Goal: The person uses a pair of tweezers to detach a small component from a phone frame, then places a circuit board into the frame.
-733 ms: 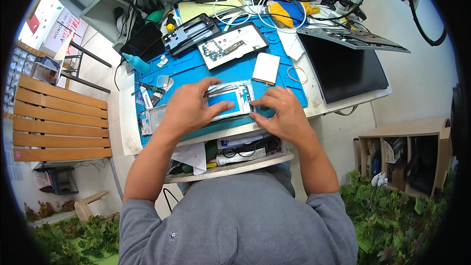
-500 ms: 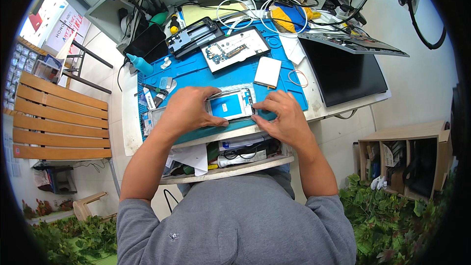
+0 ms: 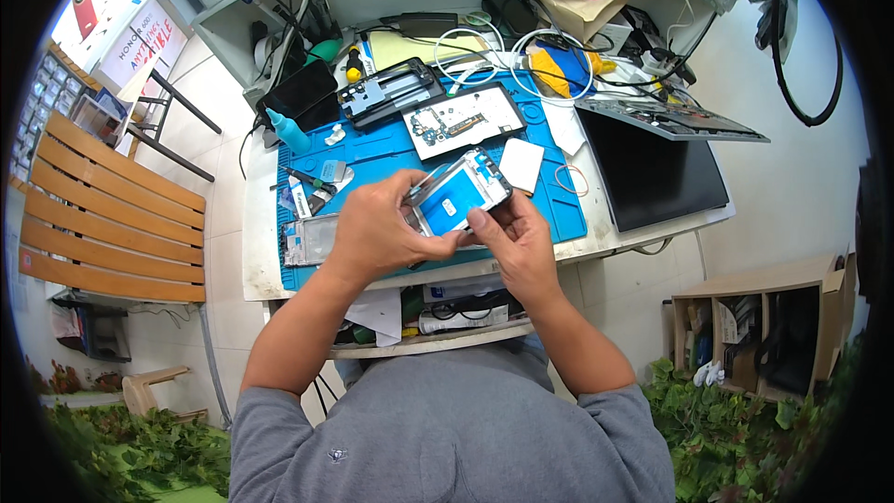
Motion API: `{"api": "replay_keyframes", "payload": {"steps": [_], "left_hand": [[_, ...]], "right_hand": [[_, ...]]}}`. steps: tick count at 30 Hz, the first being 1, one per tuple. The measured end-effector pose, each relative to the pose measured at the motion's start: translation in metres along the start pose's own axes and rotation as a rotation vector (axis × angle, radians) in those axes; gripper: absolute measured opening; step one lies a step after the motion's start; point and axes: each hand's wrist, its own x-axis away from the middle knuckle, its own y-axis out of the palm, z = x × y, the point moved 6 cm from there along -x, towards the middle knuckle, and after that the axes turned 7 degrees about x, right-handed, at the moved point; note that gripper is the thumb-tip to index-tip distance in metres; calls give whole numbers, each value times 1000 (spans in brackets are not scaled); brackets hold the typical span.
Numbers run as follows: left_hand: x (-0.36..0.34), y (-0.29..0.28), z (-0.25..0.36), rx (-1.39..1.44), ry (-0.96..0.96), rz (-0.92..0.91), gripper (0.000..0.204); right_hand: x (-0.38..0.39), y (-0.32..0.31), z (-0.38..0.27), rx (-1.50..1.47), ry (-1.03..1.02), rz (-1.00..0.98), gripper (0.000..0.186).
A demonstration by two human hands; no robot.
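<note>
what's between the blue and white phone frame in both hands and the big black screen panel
In the head view: a white rectangular block on the blue mat, a thin pinkish loop, then a strip of white tabletop.

From where I stand, it's a slim phone frame (image 3: 453, 194), dark along its edge, its open face showing a bright blue panel with a small white label. Little exposed parts cluster at the far right end. It's tilted above the blue mat (image 3: 368, 151), pinched between left fingers (image 3: 438, 247) and right fingers (image 3: 494, 233), near end hidden.
</note>
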Motion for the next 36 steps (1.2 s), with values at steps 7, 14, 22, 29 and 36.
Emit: {"api": "replay_keyframes", "payload": {"steps": [7, 14, 22, 29, 36], "left_hand": [[25, -38, -24, 346, -134, 105, 48], [56, -67, -42, 1074, -193, -27, 44], [74, -56, -86, 1073, -251, 71, 36], [57, -47, -78, 924, -210, 154, 27], [54, -36, -71, 678, -300, 70, 21]], "right_hand": [[-52, -11, 8, 93, 29, -231, 38], [-87, 15, -3, 802, 168, -672, 44], [-102, 49, -4, 1178, 66, -930, 40], [-91, 51, 1, 1191, -184, -779, 27], [-55, 49, -16, 1213, -534, -685, 51]]}}
